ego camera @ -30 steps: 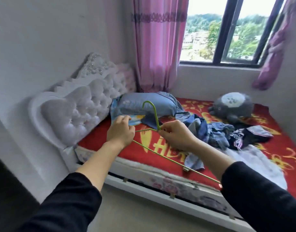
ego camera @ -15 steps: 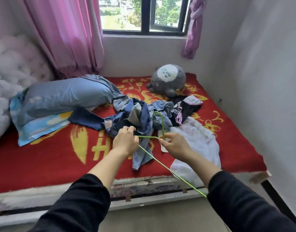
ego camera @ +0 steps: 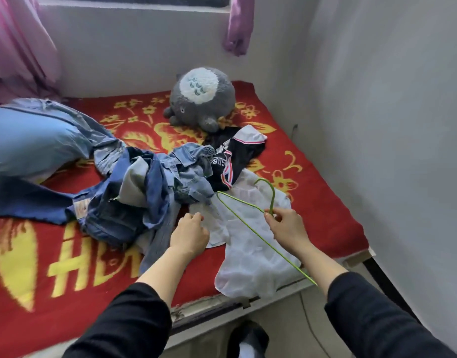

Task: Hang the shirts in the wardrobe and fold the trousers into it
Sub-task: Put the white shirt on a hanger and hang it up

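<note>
A pile of clothes lies on the red bed (ego camera: 325,228). Blue denim garments (ego camera: 144,197) are heaped on the left of the pile, a black top with white and red trim (ego camera: 237,156) lies behind them, and a white shirt (ego camera: 250,249) is spread toward the bed's front edge. My right hand (ego camera: 287,226) pinches a thin green wire hanger (ego camera: 248,223) at the base of its hook, above the white shirt. My left hand (ego camera: 190,235) has its fingers curled at the white shirt's edge; whether it grips the cloth is unclear. No wardrobe is in view.
A grey plush toy (ego camera: 201,99) sits at the back of the bed, a light blue pillow (ego camera: 31,140) at the left. Pink curtains (ego camera: 18,47) hang at the back left. A grey wall (ego camera: 390,125) borders the bed's right side. Floor (ego camera: 287,332) shows below.
My view swung right from the headboard to the clothes pile. My left hand let go of the hanger and dropped to the white shirt; my right hand carried the hanger over it.
</note>
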The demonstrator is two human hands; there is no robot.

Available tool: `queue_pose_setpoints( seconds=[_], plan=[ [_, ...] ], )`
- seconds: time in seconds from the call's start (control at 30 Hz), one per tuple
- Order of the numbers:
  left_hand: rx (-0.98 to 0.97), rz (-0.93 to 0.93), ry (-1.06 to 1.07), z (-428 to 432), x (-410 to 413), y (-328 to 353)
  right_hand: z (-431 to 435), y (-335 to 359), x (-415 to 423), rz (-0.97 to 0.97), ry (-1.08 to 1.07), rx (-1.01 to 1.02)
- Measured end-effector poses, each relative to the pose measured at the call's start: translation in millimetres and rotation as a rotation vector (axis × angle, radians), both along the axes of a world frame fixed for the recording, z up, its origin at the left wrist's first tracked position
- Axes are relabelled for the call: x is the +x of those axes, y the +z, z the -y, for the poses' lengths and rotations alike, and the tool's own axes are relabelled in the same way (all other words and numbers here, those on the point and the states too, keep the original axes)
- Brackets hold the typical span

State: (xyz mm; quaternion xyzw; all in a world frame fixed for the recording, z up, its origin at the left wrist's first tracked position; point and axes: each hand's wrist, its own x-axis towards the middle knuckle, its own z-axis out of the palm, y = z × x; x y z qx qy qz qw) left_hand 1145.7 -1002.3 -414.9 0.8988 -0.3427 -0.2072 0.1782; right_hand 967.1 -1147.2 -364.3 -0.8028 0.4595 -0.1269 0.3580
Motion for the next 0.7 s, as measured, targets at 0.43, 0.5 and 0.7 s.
queue_pose_setpoints(
  seconds=[0.43,0.5,0.7],
  plan=[
    [0.272,-0.317,0.106,170.7,-10.1,-137.8,220.2,-119.4,21.7,-0.085,-0.030,0.055],
    [0.290,-0.348,0.106,182.8,-14.0,-160.2,235.1,-140.5,16.7,-0.075,-0.037,0.047],
    [0.251,-0.124,-0.174,216.9,-35.8,-214.8,259.2,-196.3,-11.3,-0.077,-0.158,0.049]
  ],
)
